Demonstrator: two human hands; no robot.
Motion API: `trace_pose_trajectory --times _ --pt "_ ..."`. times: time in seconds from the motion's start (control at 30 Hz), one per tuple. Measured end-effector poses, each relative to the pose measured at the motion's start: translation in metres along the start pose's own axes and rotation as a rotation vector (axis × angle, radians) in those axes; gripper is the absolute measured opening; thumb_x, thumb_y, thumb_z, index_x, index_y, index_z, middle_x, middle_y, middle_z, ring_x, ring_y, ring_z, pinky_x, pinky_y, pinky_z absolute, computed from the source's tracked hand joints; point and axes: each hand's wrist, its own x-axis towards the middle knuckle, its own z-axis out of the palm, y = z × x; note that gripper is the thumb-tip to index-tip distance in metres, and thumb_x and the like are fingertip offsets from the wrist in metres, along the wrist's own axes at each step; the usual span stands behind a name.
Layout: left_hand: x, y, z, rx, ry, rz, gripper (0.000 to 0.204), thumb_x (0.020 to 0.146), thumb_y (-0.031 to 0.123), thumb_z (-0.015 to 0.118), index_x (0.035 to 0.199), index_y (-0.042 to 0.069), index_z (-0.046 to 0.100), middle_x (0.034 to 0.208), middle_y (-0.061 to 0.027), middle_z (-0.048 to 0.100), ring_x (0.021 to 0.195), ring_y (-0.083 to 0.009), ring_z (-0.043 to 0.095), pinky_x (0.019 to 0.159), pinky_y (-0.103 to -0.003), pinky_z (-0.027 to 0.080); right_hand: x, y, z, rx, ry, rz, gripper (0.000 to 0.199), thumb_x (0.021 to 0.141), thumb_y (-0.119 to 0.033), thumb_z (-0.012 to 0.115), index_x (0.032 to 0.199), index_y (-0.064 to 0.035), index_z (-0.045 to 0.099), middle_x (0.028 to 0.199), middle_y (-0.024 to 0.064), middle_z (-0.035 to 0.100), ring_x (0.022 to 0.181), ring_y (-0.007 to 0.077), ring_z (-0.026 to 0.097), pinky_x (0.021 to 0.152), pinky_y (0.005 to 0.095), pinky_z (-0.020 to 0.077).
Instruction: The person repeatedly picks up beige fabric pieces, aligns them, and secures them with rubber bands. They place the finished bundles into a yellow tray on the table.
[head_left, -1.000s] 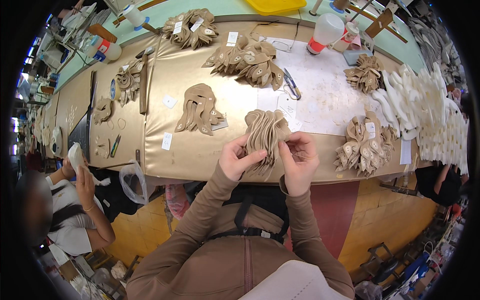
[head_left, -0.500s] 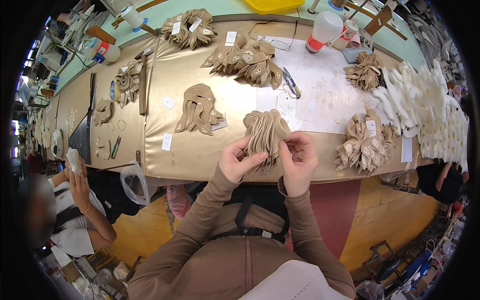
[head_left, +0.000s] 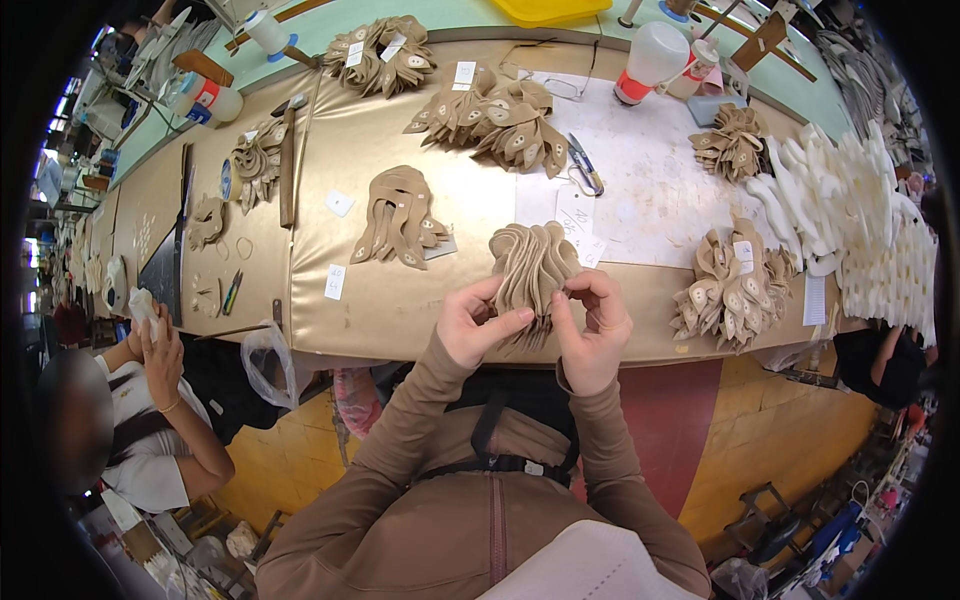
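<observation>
Your two hands hold a fanned stack of tan cut pieces.

Head view: your left hand (head_left: 478, 325) and right hand (head_left: 592, 318) are both closed on the tan stack (head_left: 533, 268), which rises straight away from you between them, above the near table (head_left: 400, 310) edge.

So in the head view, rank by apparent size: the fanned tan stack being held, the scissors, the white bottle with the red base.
1. Fanned tan stack, held in both hands.
2. White bottle.
3. Scissors.
The bottle stands farther away, so its true size is unsure.

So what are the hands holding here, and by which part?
Both hands, left hand and right hand, hold a fanned stack of tan cut pieces by its lower end, over the table edge.
</observation>
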Motion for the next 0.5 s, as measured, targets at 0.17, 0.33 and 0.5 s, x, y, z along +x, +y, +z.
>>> trace_pose_trajectory --times 0.17,0.33,0.5 --pt "-0.0005 -0.001 0.0028 0.016 0.006 0.005 0.033 0.092 0.003 0.064 0.123 -0.006 0.058 0.102 -0.0031 0.065 0.087 -0.0056 0.059 0.077 -0.022 0.05 0.0005 -0.0012 -0.0026 -0.119 -0.052 -0.057 0.018 0.08 0.005 0.068 0.098 0.0033 0.066 0.092 0.012 0.063 0.081 0.021 0.063 0.074 0.0303 0.0508" --pt "-0.0008 -0.0002 0.0052 0.057 0.024 -0.009 0.033 0.092 0.004 0.065 0.123 -0.005 0.059 0.102 -0.003 0.066 0.087 -0.0054 0.06 0.076 -0.021 0.05 -0.0004 -0.0039 -0.005 -0.124 -0.111 -0.04 0.016 0.083 0.008 0.065 0.098 0.0046 0.064 0.104 0.0107 0.06 0.089 0.0147 0.058 0.08 0.0263 0.0471" --pt "-0.0031 0.0031 0.0037 0.111 -0.007 0.004 0.035 0.092 0.004 0.065 0.124 -0.006 0.058 0.102 -0.0034 0.065 0.089 -0.006 0.059 0.077 -0.022 0.05 -0.0021 0.0012 -0.0023 -0.045 -0.029 0.046 0.014 0.083 0.003 0.068 0.097 0.0021 0.065 0.101 0.0133 0.063 0.081 0.0209 0.063 0.074 0.0306 0.0512"
